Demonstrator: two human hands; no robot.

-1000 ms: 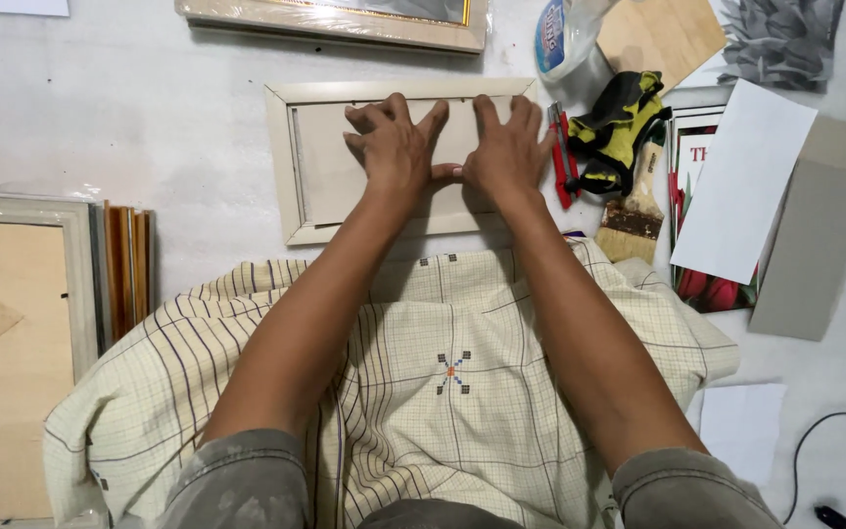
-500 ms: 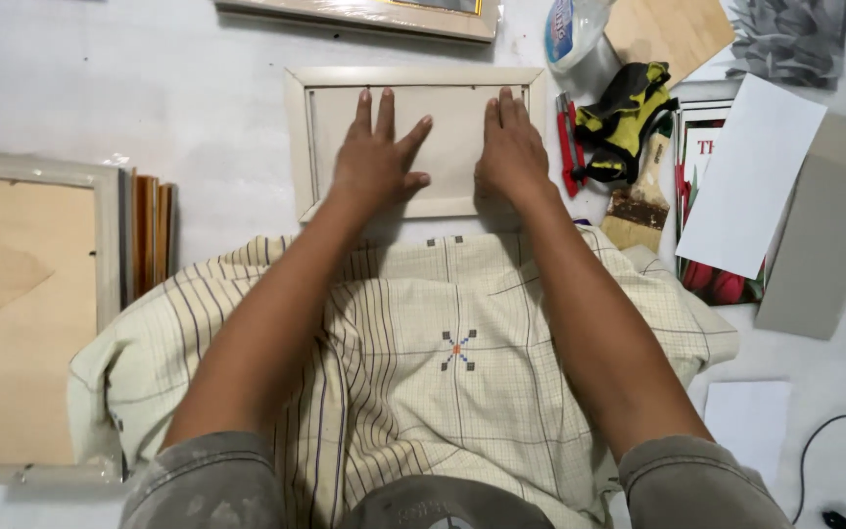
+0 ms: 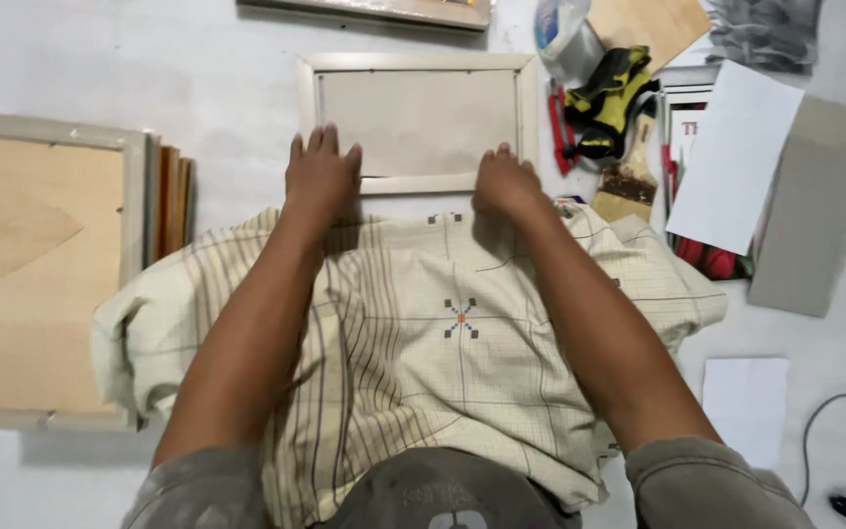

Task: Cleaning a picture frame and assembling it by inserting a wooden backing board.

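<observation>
A pale wooden picture frame (image 3: pixel 413 64) with a grey backing board lies flat on the white floor in front of me. My left hand (image 3: pixel 320 176) rests at its near left corner, fingers spread and flat. My right hand (image 3: pixel 506 184) sits on the frame's near edge toward the right, fingers curled down over the rail. Both forearms reach out over a checked cream cloth (image 3: pixel 423 362) on my lap.
A larger frame with a plywood back (image 3: pixel 41 274) lies at left, beside thin wooden boards (image 3: pixel 173 201). Right of the frame sit a yellow-black staple gun (image 3: pixel 614 98), a brush (image 3: pixel 629 181), a tape roll (image 3: pixel 555 29), white paper (image 3: pixel 736 157) and grey card (image 3: pixel 810 206). A cable (image 3: pixel 839 451) lies bottom right.
Both hands have slid back from the middle of the backing board to the frame's near edge. The right hand's fingers have curled.
</observation>
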